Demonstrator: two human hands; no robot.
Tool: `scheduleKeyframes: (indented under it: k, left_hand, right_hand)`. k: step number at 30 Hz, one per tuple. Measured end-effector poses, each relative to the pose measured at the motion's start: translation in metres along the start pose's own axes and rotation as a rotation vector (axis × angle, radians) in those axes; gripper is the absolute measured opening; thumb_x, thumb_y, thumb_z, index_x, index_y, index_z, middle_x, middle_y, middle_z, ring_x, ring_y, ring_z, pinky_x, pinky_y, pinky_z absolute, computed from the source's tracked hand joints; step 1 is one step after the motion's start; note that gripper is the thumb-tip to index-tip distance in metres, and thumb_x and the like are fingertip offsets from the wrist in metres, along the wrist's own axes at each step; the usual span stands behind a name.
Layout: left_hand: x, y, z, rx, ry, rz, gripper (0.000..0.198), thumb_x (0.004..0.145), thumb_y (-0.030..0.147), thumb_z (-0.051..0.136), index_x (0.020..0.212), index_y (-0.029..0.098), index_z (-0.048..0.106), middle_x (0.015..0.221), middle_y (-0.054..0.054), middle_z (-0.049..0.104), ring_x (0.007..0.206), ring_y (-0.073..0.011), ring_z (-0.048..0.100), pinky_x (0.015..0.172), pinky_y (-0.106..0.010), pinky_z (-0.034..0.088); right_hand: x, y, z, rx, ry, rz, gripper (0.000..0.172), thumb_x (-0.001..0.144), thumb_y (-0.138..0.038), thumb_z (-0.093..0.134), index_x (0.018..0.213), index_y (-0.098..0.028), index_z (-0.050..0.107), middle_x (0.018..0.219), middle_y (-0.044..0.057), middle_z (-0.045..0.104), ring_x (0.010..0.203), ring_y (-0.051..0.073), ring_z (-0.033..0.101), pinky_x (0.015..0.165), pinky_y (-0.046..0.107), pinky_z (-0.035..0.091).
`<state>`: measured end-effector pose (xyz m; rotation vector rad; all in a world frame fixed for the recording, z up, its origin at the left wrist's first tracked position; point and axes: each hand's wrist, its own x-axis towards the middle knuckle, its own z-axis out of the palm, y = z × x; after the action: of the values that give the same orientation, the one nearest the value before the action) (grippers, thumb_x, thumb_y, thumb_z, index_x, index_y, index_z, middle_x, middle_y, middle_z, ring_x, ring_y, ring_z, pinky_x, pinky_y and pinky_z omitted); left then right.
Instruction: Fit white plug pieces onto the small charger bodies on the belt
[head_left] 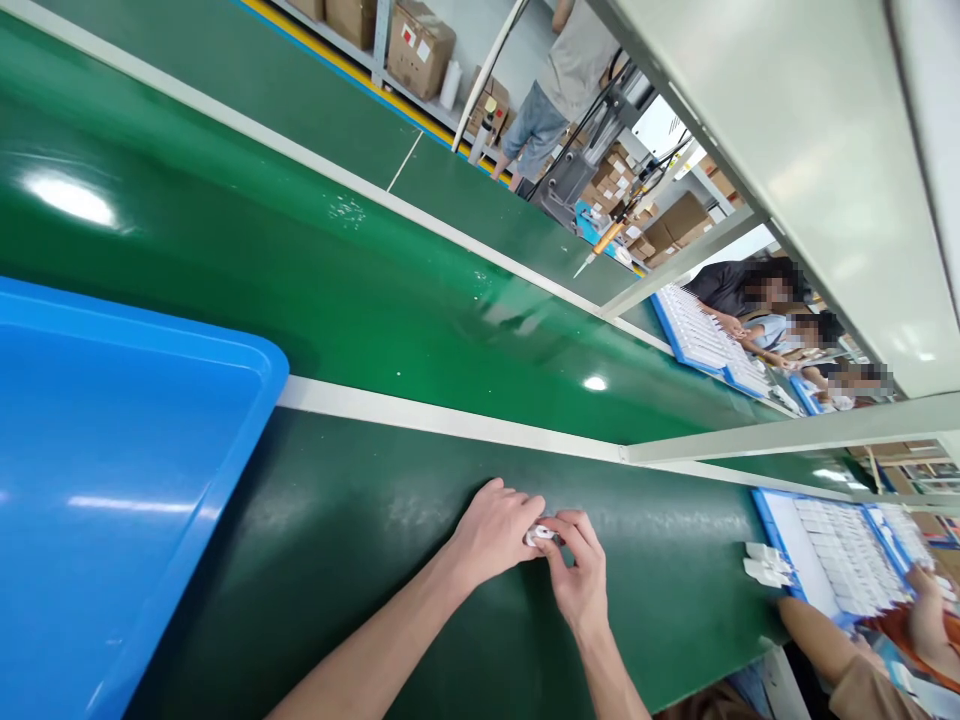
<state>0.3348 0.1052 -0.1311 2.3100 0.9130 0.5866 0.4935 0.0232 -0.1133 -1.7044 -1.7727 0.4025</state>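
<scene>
A small white part with a dark spot on it is held between both hands above the dark green bench top. My left hand is closed round its left side, the knuckles facing up. From the right, my right hand pinches the same part between thumb and fingers. The fingers cover much of the part, so its full shape and exact kind stay hidden.
A large blue tray stands on the left. Beyond a pale rail runs a shiny green belt. At right, white pieces lie beside a filled blue tray, near a co-worker's arm. A pale post crosses the right side.
</scene>
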Motion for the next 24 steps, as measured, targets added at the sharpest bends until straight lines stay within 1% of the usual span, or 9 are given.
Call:
scheduleKeyframes:
  k: [4,9,12,15,17,21,24]
  left_hand:
    - [0.0,0.001,-0.003,0.013,0.007,-0.004,0.019,0.082,0.029,0.07,0.082,0.021,0.052,0.076,-0.001,0.069,0.074,-0.0224,0.067,0.077,-0.037,0.037]
    - [0.002,0.0,-0.004,0.051,-0.007,0.001,0.018,0.085,0.03,0.067,0.083,0.021,0.051,0.077,-0.002,0.07,0.073,-0.0222,0.067,0.074,-0.036,0.036]
    - [0.003,0.0,-0.007,0.077,-0.012,0.008,0.022,0.087,0.034,0.067,0.083,0.021,0.05,0.077,-0.003,0.071,0.075,-0.0232,0.068,0.073,-0.036,0.035]
    - [0.004,0.001,-0.014,0.094,-0.012,0.017,0.029,0.086,0.041,0.069,0.08,0.022,0.048,0.073,-0.002,0.07,0.074,-0.0237,0.068,0.072,-0.035,0.035]
    - [0.003,0.002,-0.018,0.098,-0.007,0.028,0.03,0.086,0.041,0.07,0.079,0.022,0.047,0.072,-0.001,0.069,0.073,-0.0229,0.068,0.071,-0.035,0.035]
    - [0.002,0.002,-0.02,0.087,0.008,0.048,0.025,0.086,0.034,0.068,0.078,0.022,0.048,0.075,0.0,0.07,0.075,-0.0216,0.068,0.071,-0.034,0.035]
    - [0.003,0.001,-0.016,0.071,0.017,0.045,0.024,0.086,0.034,0.068,0.079,0.022,0.049,0.075,0.0,0.07,0.075,-0.0219,0.068,0.072,-0.035,0.035]
  right_hand:
    - [0.001,0.003,0.002,-0.014,0.012,-0.073,0.015,0.099,-0.023,0.055,0.101,-0.023,0.07,0.094,0.007,0.058,0.084,0.021,0.059,0.074,0.036,0.053]
    - [0.009,0.0,0.0,-0.015,0.009,-0.099,0.017,0.099,-0.025,0.053,0.099,-0.023,0.07,0.097,0.008,0.06,0.089,0.023,0.059,0.08,0.039,0.054]
    - [0.017,-0.007,-0.006,-0.01,-0.036,-0.103,0.015,0.099,-0.028,0.056,0.097,-0.023,0.071,0.096,0.007,0.063,0.089,0.022,0.06,0.081,0.037,0.054]
    - [0.024,-0.015,-0.017,-0.008,-0.088,-0.104,0.012,0.098,-0.03,0.061,0.095,-0.024,0.071,0.093,0.004,0.064,0.088,0.021,0.061,0.075,0.033,0.054]
    - [0.026,-0.02,-0.022,-0.015,-0.1,-0.102,0.011,0.098,-0.032,0.062,0.098,-0.025,0.071,0.095,0.005,0.064,0.09,0.021,0.061,0.074,0.031,0.054]
    - [0.022,-0.025,-0.026,-0.042,-0.103,-0.126,0.015,0.098,-0.034,0.063,0.108,-0.027,0.071,0.105,0.006,0.064,0.099,0.023,0.061,0.088,0.038,0.054]
    - [0.02,-0.023,-0.023,-0.024,-0.099,-0.11,0.013,0.098,-0.033,0.063,0.107,-0.027,0.071,0.104,0.006,0.065,0.099,0.023,0.06,0.089,0.039,0.053]
